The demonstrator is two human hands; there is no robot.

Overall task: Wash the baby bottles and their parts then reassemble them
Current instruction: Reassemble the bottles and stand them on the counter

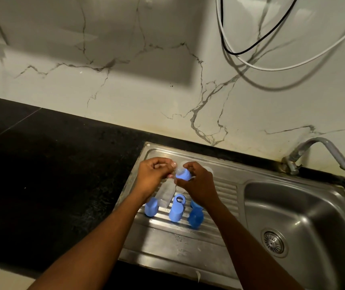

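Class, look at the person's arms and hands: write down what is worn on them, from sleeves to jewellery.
The left forearm and right forearm are bare, with no sleeve in view. The left hand and right hand show no gloves, rings, watch or bracelets. A nail showing on the left hand looks short and unpainted.

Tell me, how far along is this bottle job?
Washing looks finished: no water runs from the tap, and at least three blue parts stand on the drainboard. In hand: the left hand seems to hold a clear bottle by its neck while the right hand fits a blue collar onto it. Left: those loose blue parts, not yet assembled.
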